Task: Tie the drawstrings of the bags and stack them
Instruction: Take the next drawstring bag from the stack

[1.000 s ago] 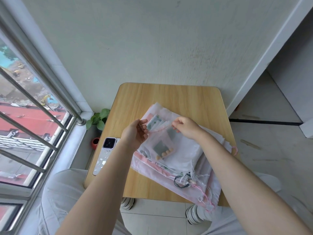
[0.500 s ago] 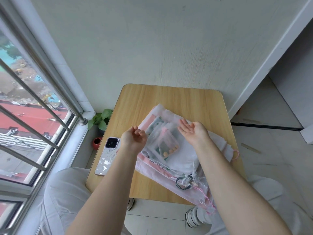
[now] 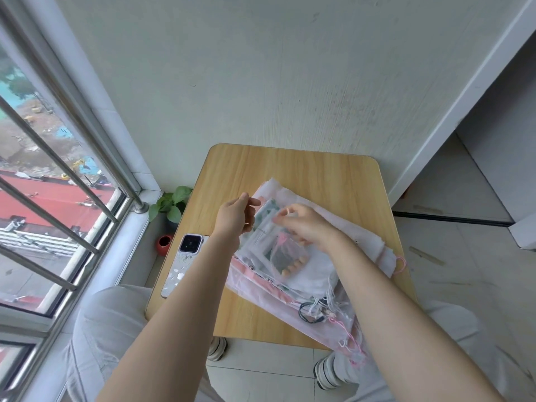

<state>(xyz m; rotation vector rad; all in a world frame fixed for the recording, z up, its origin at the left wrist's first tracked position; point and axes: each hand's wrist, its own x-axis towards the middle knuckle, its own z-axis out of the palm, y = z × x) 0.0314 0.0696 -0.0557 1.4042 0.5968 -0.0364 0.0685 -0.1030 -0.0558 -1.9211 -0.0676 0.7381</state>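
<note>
Both hands pinch thin drawstring over small sheer pouch [image 3: 285, 256]; left hand [image 3: 236, 217], right hand [image 3: 304, 224]

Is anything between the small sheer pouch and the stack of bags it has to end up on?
Nothing visible does. The small sheer pouch already lies on the stack of bags, with the right hand at its gathered top and the left hand beside it.
</note>
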